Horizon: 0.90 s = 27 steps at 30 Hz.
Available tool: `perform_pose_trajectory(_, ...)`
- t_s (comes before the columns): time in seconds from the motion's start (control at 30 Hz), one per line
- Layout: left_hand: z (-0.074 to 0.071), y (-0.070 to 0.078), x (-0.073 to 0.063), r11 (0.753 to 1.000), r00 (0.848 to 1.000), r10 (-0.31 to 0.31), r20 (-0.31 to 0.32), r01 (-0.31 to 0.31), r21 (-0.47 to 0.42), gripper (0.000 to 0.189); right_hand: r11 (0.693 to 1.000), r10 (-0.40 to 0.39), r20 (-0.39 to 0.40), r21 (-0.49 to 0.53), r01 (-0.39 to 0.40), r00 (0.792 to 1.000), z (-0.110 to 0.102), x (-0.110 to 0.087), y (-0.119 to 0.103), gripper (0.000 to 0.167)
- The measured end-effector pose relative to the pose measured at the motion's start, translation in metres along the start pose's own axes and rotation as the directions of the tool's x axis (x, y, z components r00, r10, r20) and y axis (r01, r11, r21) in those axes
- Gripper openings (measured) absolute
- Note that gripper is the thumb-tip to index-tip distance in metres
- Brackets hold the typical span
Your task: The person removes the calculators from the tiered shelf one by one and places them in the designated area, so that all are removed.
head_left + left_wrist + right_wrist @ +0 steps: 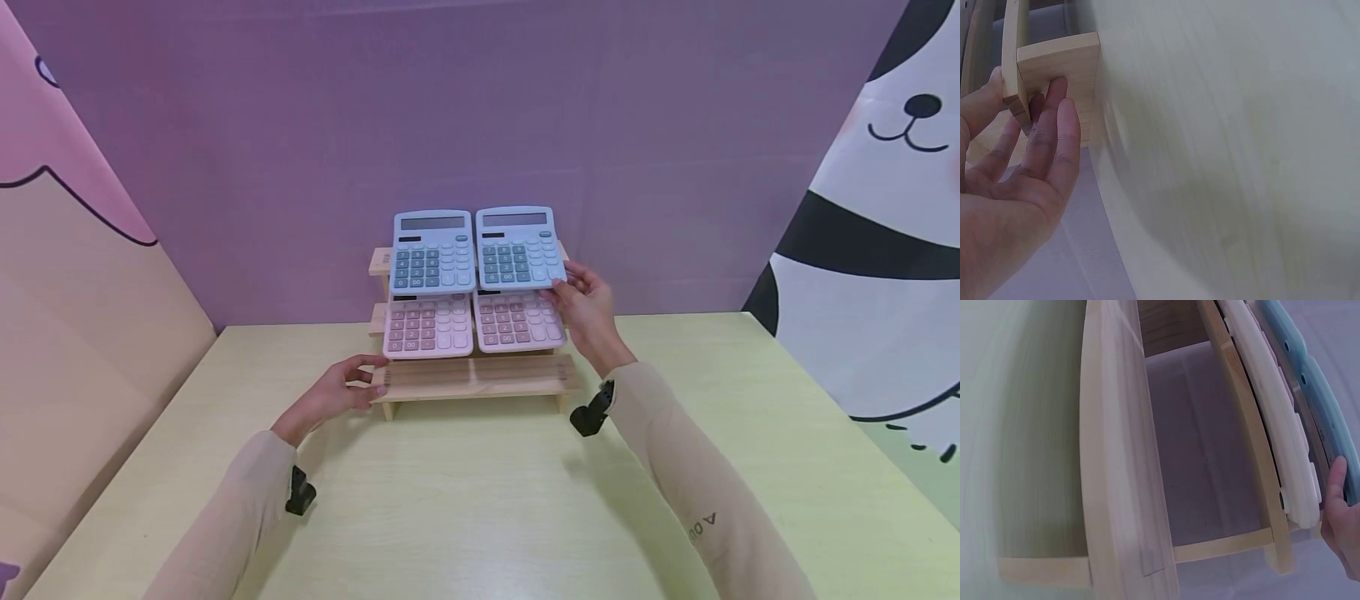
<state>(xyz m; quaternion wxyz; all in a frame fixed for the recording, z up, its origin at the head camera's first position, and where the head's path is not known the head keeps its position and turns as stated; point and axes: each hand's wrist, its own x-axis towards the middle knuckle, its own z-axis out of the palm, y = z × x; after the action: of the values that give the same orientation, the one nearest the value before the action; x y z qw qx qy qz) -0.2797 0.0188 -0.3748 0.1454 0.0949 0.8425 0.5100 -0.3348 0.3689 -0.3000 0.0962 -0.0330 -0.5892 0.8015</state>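
Observation:
A small wooden tiered rack (480,377) stands on the table. Two blue calculators, the left one (432,250) and the right one (519,247), lean side by side on its top tier. Below them, a left pink calculator (427,329) and a right pink calculator (519,323) rest on the middle tier, their upper parts hidden by the blue ones. My left hand (337,392) grips the left end of the bottom plank (1014,56), thumb on one face, fingers reaching round the other. With thumb and fingers, my right hand (588,312) holds the right blue calculator's lower right corner.
The pale wooden table (465,500) extends in front and to both sides of the rack. A purple backdrop (480,117) rises close behind it. Cartoon-printed panels flank the table, with a panda (877,292) at the right.

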Motion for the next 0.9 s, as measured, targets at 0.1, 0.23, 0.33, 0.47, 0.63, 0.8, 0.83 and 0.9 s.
perform_pose_trajectory(0.1,0.0000,-0.0001,-0.0001,1.000,1.000,0.003,0.000,-0.003,-0.001,0.055,1.000,-0.007,-0.005,0.005,0.007,1.000,0.0010,-0.0014,0.0000,0.043)
perform_pose_trajectory(0.23,0.0002,-0.0004,0.0001,1.000,1.000,0.004,-0.001,-0.004,-0.005,0.055,1.000,-0.012,-0.012,0.025,0.012,1.000,0.0023,-0.0033,-0.0004,0.043)
perform_pose_trajectory(0.33,0.0000,-0.0009,0.0006,1.000,1.000,0.010,0.000,-0.010,-0.008,0.055,0.999,-0.011,-0.012,0.035,0.011,1.000,0.0024,-0.0048,-0.0011,0.044)
perform_pose_trajectory(0.47,-0.0004,-0.0009,0.0003,1.000,1.000,0.024,0.008,-0.024,-0.012,0.055,0.998,-0.003,-0.007,0.063,0.004,1.000,0.0017,-0.0057,-0.0022,0.046)
perform_pose_trajectory(0.63,-0.0003,0.0002,-0.0008,0.999,0.999,0.030,0.012,-0.030,-0.012,0.056,0.996,0.004,-0.010,0.089,-0.003,1.000,0.0004,-0.0072,-0.0048,0.047)
perform_pose_trajectory(0.8,-0.0005,-0.0001,-0.0001,1.000,1.000,0.019,0.010,-0.019,-0.011,0.056,0.998,-0.005,-0.009,0.069,0.006,1.000,-0.0025,-0.0074,-0.0082,0.047)
perform_pose_trajectory(0.83,-0.0006,-0.0005,0.0002,1.000,1.000,0.019,0.010,-0.019,-0.011,0.056,0.998,-0.008,-0.009,0.067,0.008,1.000,-0.0031,-0.0072,-0.0088,0.047)
perform_pose_trajectory(0.9,-0.0009,-0.0011,0.0008,1.000,1.000,0.020,0.009,-0.020,-0.015,0.056,0.997,-0.010,-0.005,0.071,0.010,1.000,-0.0050,-0.0070,-0.0099,0.047)
